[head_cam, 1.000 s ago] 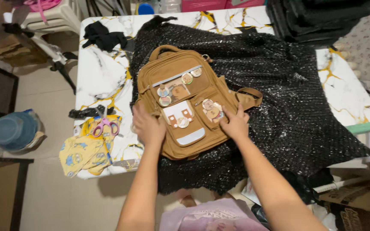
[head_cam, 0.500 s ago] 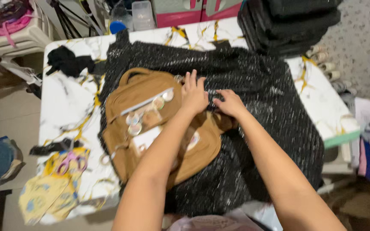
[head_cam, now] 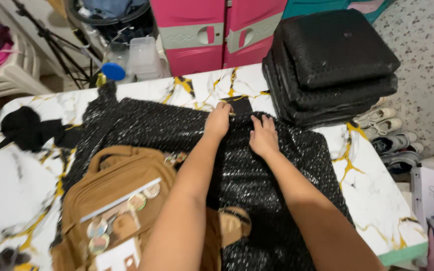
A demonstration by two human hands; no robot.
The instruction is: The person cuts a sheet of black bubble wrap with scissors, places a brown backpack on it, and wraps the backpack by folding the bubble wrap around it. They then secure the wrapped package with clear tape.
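A tan backpack (head_cam: 121, 185) with round badges on its front lies on a black bubble-wrap sheet (head_cam: 257, 175) spread over a white marble-pattern table (head_cam: 372, 175). Both my arms reach across the backpack to the sheet's far edge. My left hand (head_cam: 218, 120) rests with fingers curled on that edge. My right hand (head_cam: 263, 135) lies just beside it, fingers pressed on the sheet. Whether either hand pinches the sheet is hard to tell.
A stack of black wrapped bundles (head_cam: 330, 65) sits at the table's far right corner. A black cloth (head_cam: 26, 129) lies at the far left. Behind the table stand a pink cabinet (head_cam: 217, 30), clear containers (head_cam: 141, 57) and a tripod (head_cam: 51, 42). Shoes (head_cam: 390, 135) lie on the floor at right.
My hands left the backpack's front and moved up across the black sheet to its far edge. My view tilted toward the back of the table.
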